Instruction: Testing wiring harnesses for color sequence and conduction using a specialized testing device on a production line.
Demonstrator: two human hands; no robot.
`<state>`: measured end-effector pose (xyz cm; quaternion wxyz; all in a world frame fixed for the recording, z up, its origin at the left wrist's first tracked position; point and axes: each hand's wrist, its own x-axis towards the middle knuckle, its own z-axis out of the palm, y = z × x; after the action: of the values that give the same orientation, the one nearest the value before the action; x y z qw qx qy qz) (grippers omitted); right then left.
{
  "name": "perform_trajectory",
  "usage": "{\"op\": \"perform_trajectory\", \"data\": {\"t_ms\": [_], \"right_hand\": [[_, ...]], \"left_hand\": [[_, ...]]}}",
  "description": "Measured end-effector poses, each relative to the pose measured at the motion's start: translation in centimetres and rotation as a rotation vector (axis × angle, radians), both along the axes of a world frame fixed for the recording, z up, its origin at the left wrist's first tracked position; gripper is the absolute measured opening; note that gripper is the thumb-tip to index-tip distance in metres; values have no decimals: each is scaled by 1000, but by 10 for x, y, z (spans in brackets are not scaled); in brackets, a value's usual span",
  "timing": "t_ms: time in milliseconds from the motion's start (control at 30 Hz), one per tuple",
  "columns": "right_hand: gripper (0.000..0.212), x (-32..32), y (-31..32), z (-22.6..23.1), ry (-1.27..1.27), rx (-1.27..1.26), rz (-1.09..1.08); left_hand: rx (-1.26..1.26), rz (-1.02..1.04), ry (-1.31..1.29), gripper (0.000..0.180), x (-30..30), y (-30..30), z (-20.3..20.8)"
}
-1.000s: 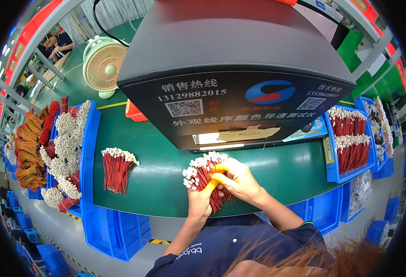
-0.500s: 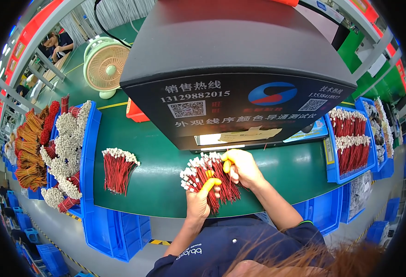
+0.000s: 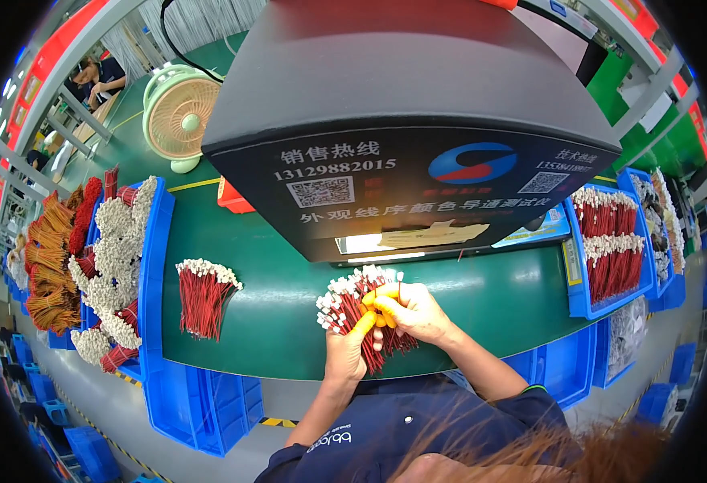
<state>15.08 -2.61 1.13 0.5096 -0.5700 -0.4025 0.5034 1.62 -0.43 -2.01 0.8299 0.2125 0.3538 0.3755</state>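
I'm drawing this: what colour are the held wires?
The wires are red, shown in the head view.

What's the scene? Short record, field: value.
left hand: gripping wire bundle, red with white ends
right hand: fingers bent over the same bundle; exact grip hidden
finger covers: yellow, both hands
wire pile: red, white ends, on green table, left of hands
left bin: blue, heaped with white-ended bundles
right bin: blue, red wires in two rows
beyond hands: black machine
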Motion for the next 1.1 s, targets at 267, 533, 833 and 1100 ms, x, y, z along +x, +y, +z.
{"op": "perform_trajectory", "data": {"t_ms": [267, 533, 833, 1100], "right_hand": [[24, 16, 9, -14, 266, -152, -241], [23, 21, 11, -3, -50, -306, -57], [21, -1, 7, -8, -176, 89, -121], [23, 19, 13, -6, 557, -236, -150]], "left_hand": [[-88, 21, 26, 8, -1, 2, 5], [-57, 10, 119, 10, 0, 1, 10], [-34, -36, 56, 20, 9, -5, 11], [20, -38, -45, 16, -5, -2, 4]]}}
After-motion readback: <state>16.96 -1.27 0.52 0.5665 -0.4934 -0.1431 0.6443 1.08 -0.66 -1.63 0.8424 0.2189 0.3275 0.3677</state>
